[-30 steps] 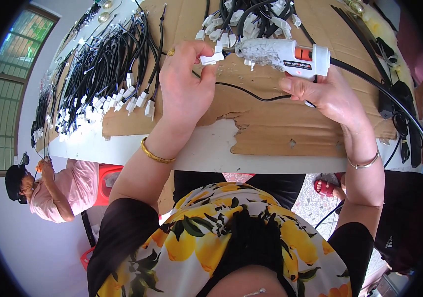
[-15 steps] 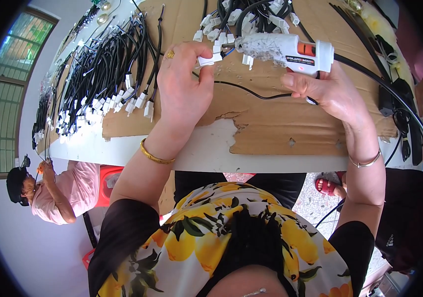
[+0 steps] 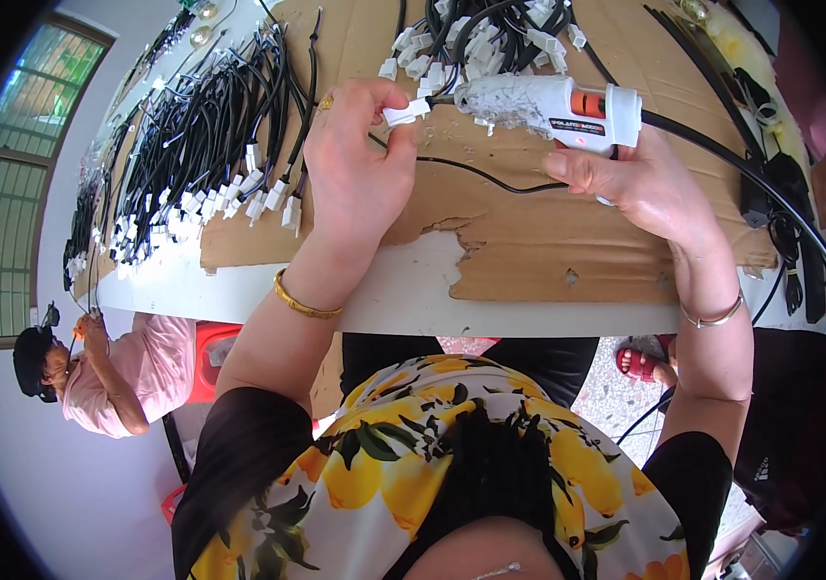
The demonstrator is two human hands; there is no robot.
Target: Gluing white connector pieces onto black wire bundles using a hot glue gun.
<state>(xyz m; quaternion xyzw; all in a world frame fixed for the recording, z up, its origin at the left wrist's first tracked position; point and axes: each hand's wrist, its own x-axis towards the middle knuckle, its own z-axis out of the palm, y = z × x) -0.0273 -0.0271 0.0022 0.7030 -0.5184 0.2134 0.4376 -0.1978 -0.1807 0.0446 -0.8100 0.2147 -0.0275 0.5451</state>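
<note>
Between the thumb and fingers of my left hand (image 3: 360,159) is a small white plastic connector (image 3: 405,113). My right hand (image 3: 630,179) is wrapped round the grip of a white hot glue gun (image 3: 529,104), whose barrel points left. The gun's nozzle (image 3: 440,99) is at the connector's right end; whether it touches cannot be made out. Strands of glue cover the barrel, and a thick black cord (image 3: 712,140) runs from the gun's rear toward the right. A thin black cable (image 3: 500,184) lies on the cardboard between my hands.
Flattened brown cardboard (image 3: 567,261) with a torn edge covers much of the white table (image 3: 393,290). Black cables with white connectors lie in a large bundle (image 3: 200,145) at left and a heap (image 3: 490,39) at the far middle. Another person (image 3: 132,367) sits at left.
The glue gun and my right hand have shifted slightly left and down. My left hand has moved a little left, still pinching the connector, now tilted differently.
</note>
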